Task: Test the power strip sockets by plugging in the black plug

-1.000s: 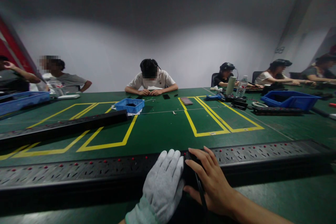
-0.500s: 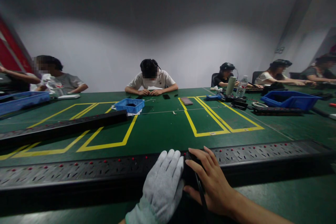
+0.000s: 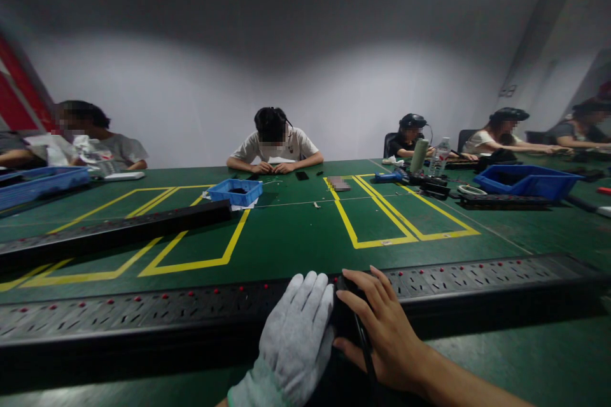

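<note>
A long black power strip point(image 3: 191, 315) with slots and a row of red dots lies across the table in front of me. My left hand point(image 3: 298, 331), in a grey-white glove, rests on its middle with the fingers stretched flat and side by side. Close beside it, my bare right hand point(image 3: 379, 324) curls its fingers and thumb around a dark object whose shape is mostly hidden. A thin black cable point(image 3: 364, 343) runs from there down past the palm. The strip's part beneath both hands is covered.
Another black strip point(image 3: 119, 229) lies at the left beside a small blue bin point(image 3: 236, 193). At the right are a blue tray point(image 3: 527, 181), a plastic bottle point(image 3: 440, 158) and a blue tool point(image 3: 389, 177). Yellow tape point(image 3: 382, 244) marks the green table point(image 3: 286, 235). Several people sit around it.
My hands and the strip stay practically where they were. At the far left, a person's raised arm has come down and the person beside has shifted slightly left.
</note>
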Motion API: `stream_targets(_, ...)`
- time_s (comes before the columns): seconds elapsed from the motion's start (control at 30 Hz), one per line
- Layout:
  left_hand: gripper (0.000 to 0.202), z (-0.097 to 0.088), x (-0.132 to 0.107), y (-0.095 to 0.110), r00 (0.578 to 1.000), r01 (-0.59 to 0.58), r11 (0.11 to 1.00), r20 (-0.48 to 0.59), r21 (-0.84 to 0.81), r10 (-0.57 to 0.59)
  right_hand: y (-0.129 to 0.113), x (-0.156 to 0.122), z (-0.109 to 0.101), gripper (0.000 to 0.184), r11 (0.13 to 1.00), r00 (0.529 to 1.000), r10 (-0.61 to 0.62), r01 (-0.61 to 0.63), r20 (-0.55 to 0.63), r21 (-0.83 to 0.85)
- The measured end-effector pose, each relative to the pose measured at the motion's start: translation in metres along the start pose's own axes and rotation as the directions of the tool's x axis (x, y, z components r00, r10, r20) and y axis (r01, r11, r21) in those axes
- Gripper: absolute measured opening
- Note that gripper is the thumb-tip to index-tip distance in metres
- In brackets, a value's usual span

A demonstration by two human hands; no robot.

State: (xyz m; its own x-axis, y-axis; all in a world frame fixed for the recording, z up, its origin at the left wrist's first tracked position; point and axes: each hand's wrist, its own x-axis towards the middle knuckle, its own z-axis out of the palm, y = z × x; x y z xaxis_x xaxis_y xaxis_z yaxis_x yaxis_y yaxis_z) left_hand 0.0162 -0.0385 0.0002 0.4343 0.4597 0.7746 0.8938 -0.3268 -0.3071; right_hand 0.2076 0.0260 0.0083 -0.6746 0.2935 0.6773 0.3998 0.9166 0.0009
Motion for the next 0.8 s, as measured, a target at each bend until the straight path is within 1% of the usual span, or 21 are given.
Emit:
stream_targets(0.17,0.040,-0.0003,0.0013,-0.0005,1.000,-0.009,1.000,0.003,0.016,0.009,-0.0003,0.0007,-0.0013,0.049,1.000,1.000,-0.011,0.011,0.005,-0.006)
stream_targets(0.47,0.039,0.0002,0.0016,0.0001,1.000,0.002,1.000,-0.019,0.011,-0.002,-0.0009,0.0020,-0.0016,0.048,1.000,1.000,0.004,-0.003,0.010,-0.003)
stream_targets(0.63,0.040,0.0010,-0.0003,0.0002,1.000,0.000,1.000,0.005,-0.002,0.000,-0.0006,0.0019,-0.0016,0.047,1.000,1.000,0.006,-0.006,0.004,0.002)
stream_targets(0.8,0.040,0.0024,-0.0017,0.0002,1.000,0.012,1.000,-0.003,-0.011,-0.012,-0.0005,0.0018,-0.0009,0.049,1.000,1.000,0.005,-0.005,0.007,-0.008)
